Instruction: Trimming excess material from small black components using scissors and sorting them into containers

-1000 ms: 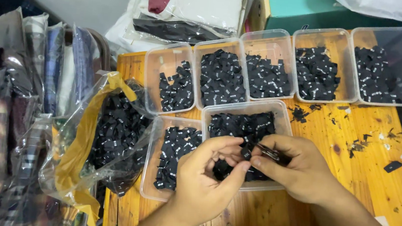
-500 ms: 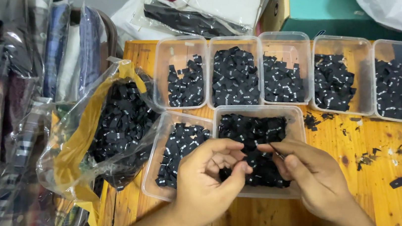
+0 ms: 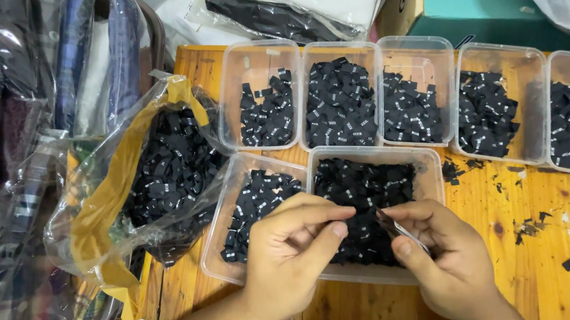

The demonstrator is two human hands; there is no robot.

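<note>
My left hand [image 3: 289, 252] and right hand [image 3: 450, 265] pinched small black woven labels [image 3: 363, 221] over the clear plastic tub [image 3: 431, 175], several tubs already filled, the crinkled clear bag of labels [image 3: 171, 169] still bulging.

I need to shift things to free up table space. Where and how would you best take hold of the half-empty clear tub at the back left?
Probably by the two long side rims of the back-left tub, from above with both hands. The wall toward the yellow-edged bag is open to reach; the other presses against the neighbouring tub, so slide it toward the table edge first. Keep it level: the black labels lie loose.

A scuffed wooden table [image 3: 553, 294] stands under even light, a teal box [image 3: 484, 15] behind it.
</note>
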